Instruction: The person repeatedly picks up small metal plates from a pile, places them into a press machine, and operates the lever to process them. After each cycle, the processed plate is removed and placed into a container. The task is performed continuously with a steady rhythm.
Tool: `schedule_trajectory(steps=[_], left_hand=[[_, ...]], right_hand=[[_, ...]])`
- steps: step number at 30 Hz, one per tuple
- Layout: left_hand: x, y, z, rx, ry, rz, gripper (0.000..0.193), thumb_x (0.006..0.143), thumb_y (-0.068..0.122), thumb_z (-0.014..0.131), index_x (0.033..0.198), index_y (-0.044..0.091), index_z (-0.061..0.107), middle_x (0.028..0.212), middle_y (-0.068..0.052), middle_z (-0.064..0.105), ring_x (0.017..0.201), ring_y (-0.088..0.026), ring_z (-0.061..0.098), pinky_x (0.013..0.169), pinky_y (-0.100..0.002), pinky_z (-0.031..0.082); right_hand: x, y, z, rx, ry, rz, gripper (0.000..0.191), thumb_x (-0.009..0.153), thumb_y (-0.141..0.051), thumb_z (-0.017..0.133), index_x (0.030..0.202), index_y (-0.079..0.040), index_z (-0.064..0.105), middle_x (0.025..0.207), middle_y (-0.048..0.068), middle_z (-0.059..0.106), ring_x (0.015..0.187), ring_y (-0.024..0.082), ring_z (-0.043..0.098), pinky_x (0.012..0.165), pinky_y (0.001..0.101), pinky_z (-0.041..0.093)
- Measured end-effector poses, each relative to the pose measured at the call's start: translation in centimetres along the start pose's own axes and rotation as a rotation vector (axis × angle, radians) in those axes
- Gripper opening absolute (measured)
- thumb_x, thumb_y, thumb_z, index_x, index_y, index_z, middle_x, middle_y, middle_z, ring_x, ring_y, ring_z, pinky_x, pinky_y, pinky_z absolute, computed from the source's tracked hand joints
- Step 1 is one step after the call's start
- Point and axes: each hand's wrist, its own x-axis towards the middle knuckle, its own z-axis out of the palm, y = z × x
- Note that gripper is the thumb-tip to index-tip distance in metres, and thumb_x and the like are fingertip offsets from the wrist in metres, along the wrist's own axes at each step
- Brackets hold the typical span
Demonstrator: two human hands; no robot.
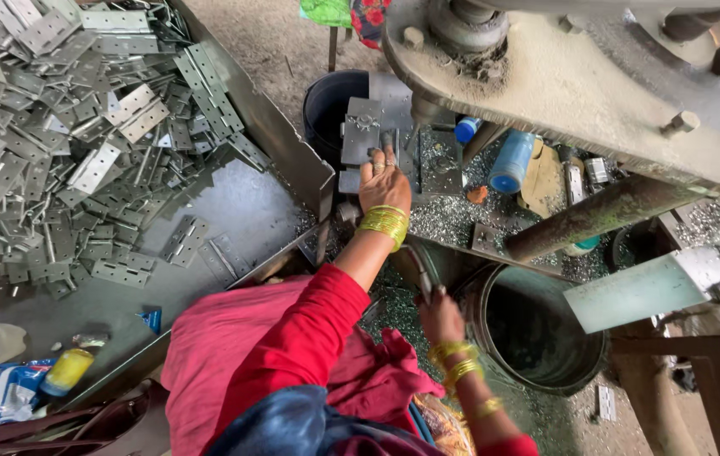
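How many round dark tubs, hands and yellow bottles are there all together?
Round dark metal tubs: 2
Hands wearing gold bangles: 2, left hand on a grey metal plate, right hand gripping a grey metal lever
Yellow plastic bottle: 1
Total: 5

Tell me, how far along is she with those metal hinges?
Done: hard to say; metal chips litter the press bed. In hand: the left hand sets a hinge plate under the press, and the right hand grips a lever. Left: a big hinge pile fills the tray.
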Motion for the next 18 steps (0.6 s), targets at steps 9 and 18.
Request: schedule_trajectory(steps=[9,18], left_hand=[[1.7,-0.5,0.5,0.011,-0.149,-0.028,0.034,0.094,0.015,0.053,0.118,0.007,0.075,0.168,-0.011,0.037,0.144,-0.027,0.039,0.110,-0.036,0.032],[2.0,-0.8,-0.8,-0.129,-0.180,-0.092,0.035,0.090,0.017,0.053,0.118,0.011,0.075,0.168,-0.010,0.028,0.142,-0.029,0.036,0.106,-0.039,0.031]], right_hand=[[2.1,0.5,-2.6,-0.083,0.070,-0.207,0.043,0.089,-0.043,0.068,0.108,-0.004,0.065,0.095,0.027,0.072,0.096,0.046,0.068,0.081,0.0562,0.054],[-1.6,-0.9,-2.1,0.051,0.010,-0.083,0.040,0.085,-0.037,0.070,0.113,-0.008,0.063,0.099,0.027,0.070,0.097,0.050,0.065,0.079,0.0563,0.053]])
